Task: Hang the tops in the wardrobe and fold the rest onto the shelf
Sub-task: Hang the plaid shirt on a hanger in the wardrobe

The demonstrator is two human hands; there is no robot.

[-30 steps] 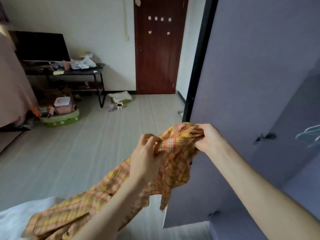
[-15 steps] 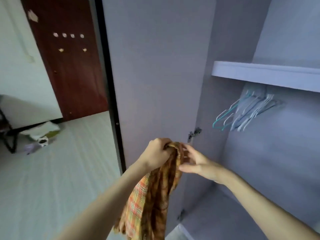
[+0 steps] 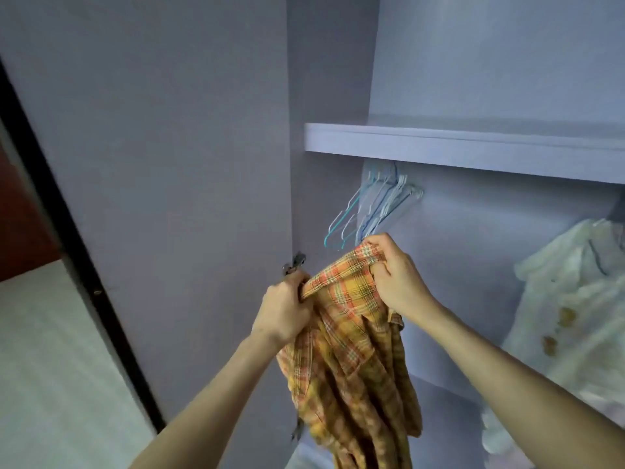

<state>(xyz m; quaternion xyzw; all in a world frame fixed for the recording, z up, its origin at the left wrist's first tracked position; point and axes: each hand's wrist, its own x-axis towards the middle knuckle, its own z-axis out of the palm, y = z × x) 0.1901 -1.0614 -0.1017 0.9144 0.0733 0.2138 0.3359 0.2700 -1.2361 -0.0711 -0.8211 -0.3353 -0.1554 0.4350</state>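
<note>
An orange and yellow plaid shirt [image 3: 351,360] hangs from both my hands in front of the open wardrobe. My left hand [image 3: 282,309] grips its upper edge on the left. My right hand [image 3: 397,275] grips the fabric a little higher on the right, close under a bunch of empty blue and white wire hangers [image 3: 372,211]. Those hangers hang below the pale shelf [image 3: 473,147]. The shirt's lower part drops out of view at the bottom edge.
The open wardrobe door [image 3: 169,164] stands at my left, its hinge [image 3: 294,264] just above my left hand. A white garment with yellow spots [image 3: 571,306] hangs at the right inside the wardrobe. Pale floor [image 3: 50,367] shows at far left.
My view has swung from the room into the wardrobe. Both hands have lifted the shirt towards the hangers, and my right hand, open a moment ago, now grips the fabric.
</note>
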